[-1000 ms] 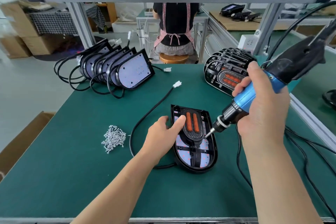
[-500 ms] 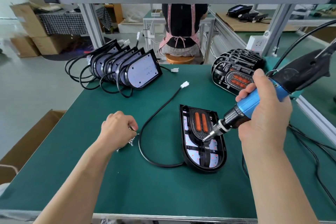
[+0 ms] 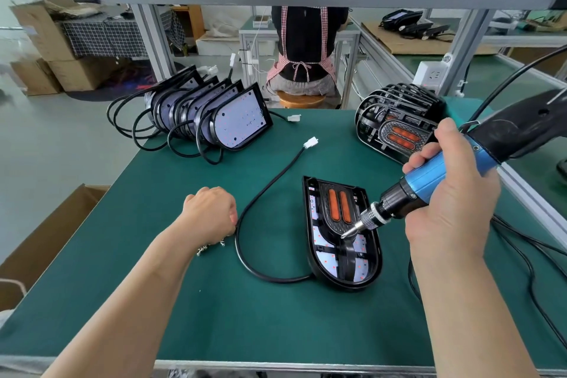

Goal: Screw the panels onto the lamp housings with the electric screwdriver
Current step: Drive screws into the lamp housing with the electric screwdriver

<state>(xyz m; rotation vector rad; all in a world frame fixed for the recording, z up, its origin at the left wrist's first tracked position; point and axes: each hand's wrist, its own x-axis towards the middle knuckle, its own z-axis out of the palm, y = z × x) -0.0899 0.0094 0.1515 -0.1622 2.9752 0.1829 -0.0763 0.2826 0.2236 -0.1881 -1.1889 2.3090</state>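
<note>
Far left of the lamp housing [image 3: 346, 284] that lies flat on the green mat [image 3: 276, 322], a row of housings [image 3: 233, 123] stands on edge, white LED boards showing. Nearer its left, the left hand [image 3: 210, 213] curls knuckles-up over loose screws [image 3: 211, 247]; whether it pinches any is hidden. The housing's black cable [image 3: 282, 279] loops between them. A panel [image 3: 337, 224] with 2 orange strips sits in the housing. Over its right side, the right hand [image 3: 454, 202] grips the electric screwdriver [image 3: 429, 175], bit at the panel. Beyond, to the right, spare panels [image 3: 395, 132] are stacked.
</note>
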